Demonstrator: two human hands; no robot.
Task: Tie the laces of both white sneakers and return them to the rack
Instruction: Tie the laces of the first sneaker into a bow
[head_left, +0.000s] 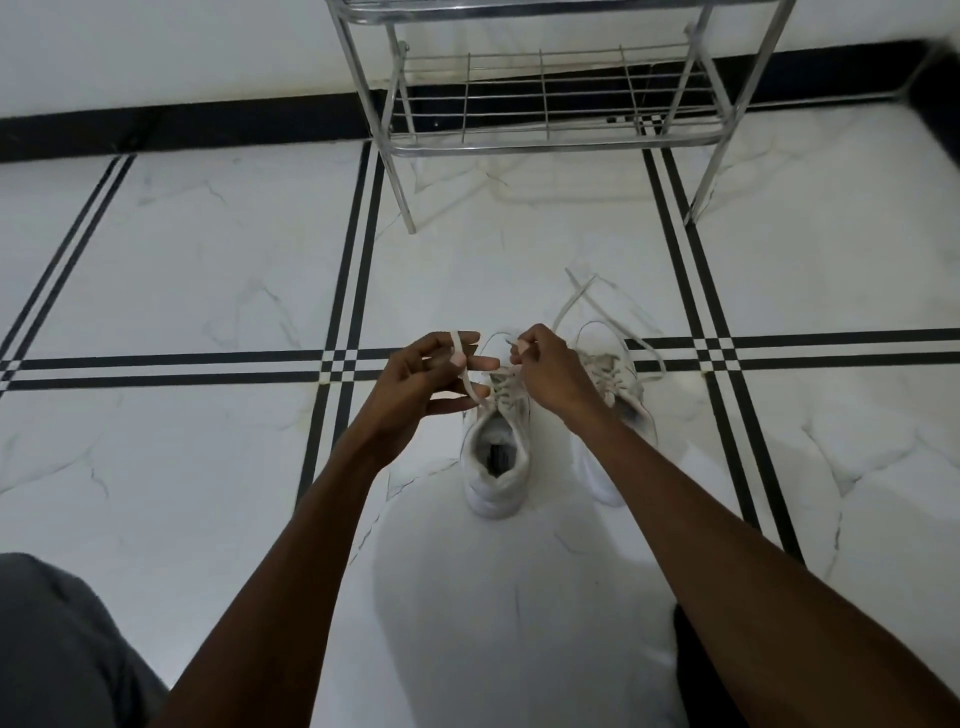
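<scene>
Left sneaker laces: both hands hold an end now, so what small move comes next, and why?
Probably cross the two ends and pull the first knot snug. The left hand and right hand each hold a lace end above the left sneaker, with no bow visible yet.

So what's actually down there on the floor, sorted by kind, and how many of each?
White sneakers: 2, the left sneaker being laced and the right sneaker with loose laces.
Metal racks: 1, the rack by the wall.
Hands at work: 2, the left hand and the right hand, each holding a lace end.
Total: 5
</scene>
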